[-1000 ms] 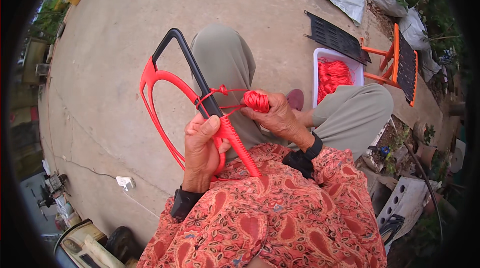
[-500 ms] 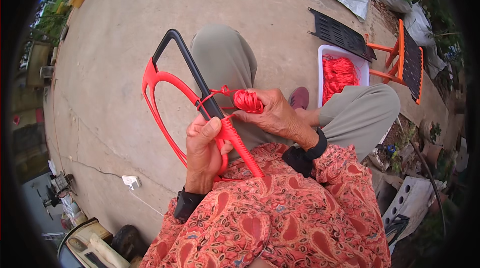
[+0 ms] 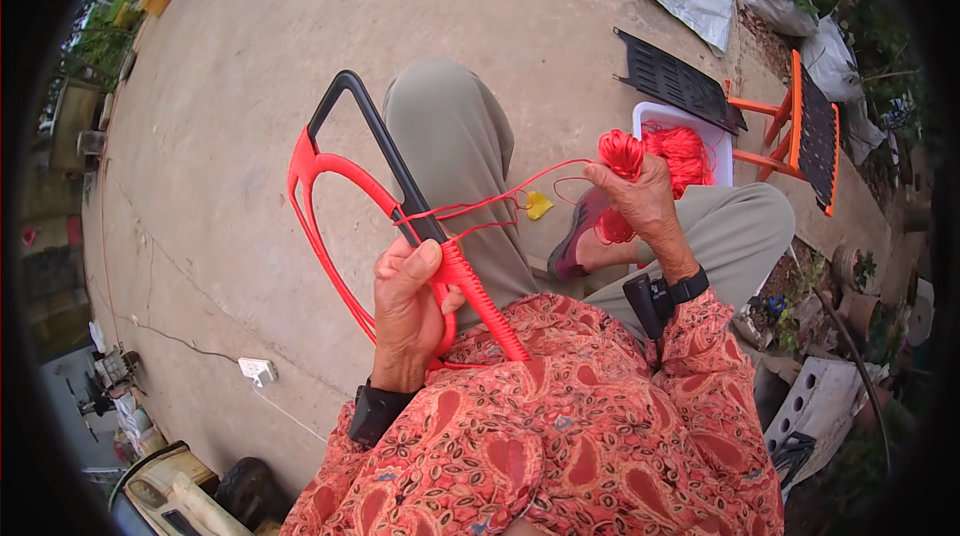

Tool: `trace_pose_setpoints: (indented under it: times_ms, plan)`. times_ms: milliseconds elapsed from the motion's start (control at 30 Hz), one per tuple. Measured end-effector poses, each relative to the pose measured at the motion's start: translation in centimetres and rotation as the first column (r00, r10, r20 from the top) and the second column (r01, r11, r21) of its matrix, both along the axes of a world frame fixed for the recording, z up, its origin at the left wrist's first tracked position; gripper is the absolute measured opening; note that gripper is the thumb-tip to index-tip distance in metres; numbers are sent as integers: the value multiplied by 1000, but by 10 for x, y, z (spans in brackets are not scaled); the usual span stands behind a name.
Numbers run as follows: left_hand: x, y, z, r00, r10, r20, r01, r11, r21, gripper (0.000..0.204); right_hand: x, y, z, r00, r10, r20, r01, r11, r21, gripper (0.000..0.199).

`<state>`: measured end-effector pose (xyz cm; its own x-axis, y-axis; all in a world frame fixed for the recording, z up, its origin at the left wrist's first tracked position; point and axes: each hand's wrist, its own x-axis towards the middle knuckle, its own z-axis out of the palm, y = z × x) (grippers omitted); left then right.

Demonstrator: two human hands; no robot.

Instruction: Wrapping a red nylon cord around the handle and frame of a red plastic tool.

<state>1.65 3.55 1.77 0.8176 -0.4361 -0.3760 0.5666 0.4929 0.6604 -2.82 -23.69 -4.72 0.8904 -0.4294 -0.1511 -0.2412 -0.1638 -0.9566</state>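
1. I see left hand (image 3: 405,281) clamped on frame (image 3: 388,146) by left knee (image 3: 450,126) — likely stiff, light; hold the red-wrapped leg (image 3: 486,302).
2. Right hand (image 3: 650,204) closed round cord bundle (image 3: 621,153) — probably soft, slippery; grip partly hidden.

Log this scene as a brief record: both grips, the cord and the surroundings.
Left grip: closed on a black-and-red frame, thumb near the black bar's lower end
Right grip: holding a red cord bundle
Cord strands: stretching between frame and bundle
White tub: holding more red cord
Stool: orange and black, beside the tub
Ground: pale, with a white socket block at left
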Motion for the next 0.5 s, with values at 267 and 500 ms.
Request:
trace_pose_setpoints:
  times_ms: [267, 500]
  plan:
    - [2, -1, 0, 1000, 19, -12, -19, 1000, -19, 22, -2, -74, 4, 973, -229, 40, 231, 972, -33, 14]
    - [0, 5, 1, 999, 28, 18, -28, 999, -34, 24, -6, -144, -10, 883, -469, -4, 469, 883, -6, 7]
